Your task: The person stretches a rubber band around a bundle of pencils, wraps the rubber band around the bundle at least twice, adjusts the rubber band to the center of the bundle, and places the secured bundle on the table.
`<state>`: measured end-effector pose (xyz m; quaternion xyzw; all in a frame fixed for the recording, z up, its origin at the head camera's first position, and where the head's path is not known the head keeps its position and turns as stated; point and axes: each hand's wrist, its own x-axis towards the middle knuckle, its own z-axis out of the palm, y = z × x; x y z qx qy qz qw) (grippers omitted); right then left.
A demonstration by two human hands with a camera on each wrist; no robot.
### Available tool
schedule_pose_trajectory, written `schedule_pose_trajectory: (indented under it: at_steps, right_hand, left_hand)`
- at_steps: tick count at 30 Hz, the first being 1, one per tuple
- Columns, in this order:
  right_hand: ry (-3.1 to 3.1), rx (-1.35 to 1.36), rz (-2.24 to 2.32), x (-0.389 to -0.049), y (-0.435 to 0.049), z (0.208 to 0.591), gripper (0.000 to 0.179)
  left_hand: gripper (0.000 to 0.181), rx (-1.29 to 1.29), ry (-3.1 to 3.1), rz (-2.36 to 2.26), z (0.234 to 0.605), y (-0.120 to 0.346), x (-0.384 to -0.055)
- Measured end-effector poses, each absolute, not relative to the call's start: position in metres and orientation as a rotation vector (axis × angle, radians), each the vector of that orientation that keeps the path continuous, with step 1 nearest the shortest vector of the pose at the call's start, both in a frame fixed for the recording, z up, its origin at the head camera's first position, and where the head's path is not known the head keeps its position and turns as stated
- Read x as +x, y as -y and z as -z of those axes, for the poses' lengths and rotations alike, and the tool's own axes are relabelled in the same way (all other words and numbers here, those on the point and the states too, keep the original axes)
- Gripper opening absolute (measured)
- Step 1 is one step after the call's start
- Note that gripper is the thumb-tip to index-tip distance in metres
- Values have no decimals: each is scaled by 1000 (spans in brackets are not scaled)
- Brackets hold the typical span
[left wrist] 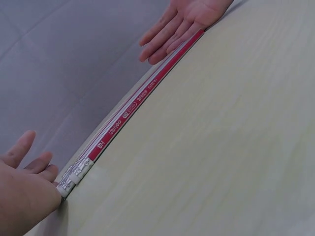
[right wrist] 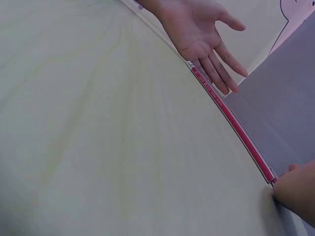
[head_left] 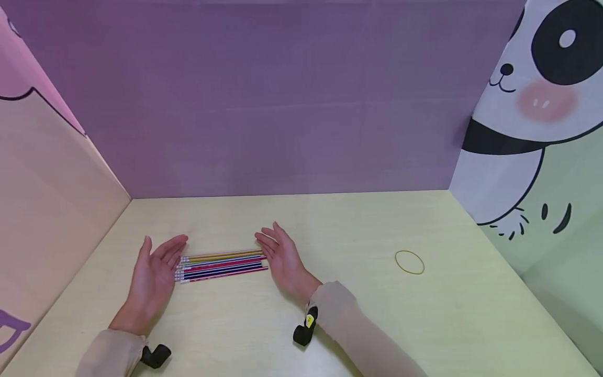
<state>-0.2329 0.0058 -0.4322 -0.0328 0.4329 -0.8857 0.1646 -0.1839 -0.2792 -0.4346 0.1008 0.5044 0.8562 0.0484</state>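
Several pencils (head_left: 221,264) lie side by side in a flat row on the table, their eraser ends to the left. The nearest is red with white lettering and a metal ferrule, seen close up as a red pencil (left wrist: 130,105) in the left wrist view. My left hand (head_left: 153,277) has its fingers extended and touches the eraser ends. At the opposite ends, my right hand (head_left: 285,262) also keeps its fingers straight, its palm side against the tips. Between the two hands the row stays flat. The right wrist view shows only part of my right hand (right wrist: 298,194).
A yellow rubber band (head_left: 410,262) lies on the pale wooden table (head_left: 452,324), to the right of my right arm. A purple wall panel (head_left: 292,104) stands along the back edge. Side panels with cartoon figures, including a panda (head_left: 494,178), border the table left and right.
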Motion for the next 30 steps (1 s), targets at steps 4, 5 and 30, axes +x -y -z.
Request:
schedule_pose_trajectory:
  at_steps: [4,5,30]
  right_hand:
    - [-1508,-184,2307,-230,-7,430,64]
    - [-1596,-227,2225,-228,-7,428,62]
    - [-1931,-125,2003,-211,-2,413,53]
  left_hand:
    - [65,354,-1571,-2576,433,277,-185]
    - [64,364,-1577,-2569,432,277,-185]
    - [60,230,-1793,-2542,426,271,-174]
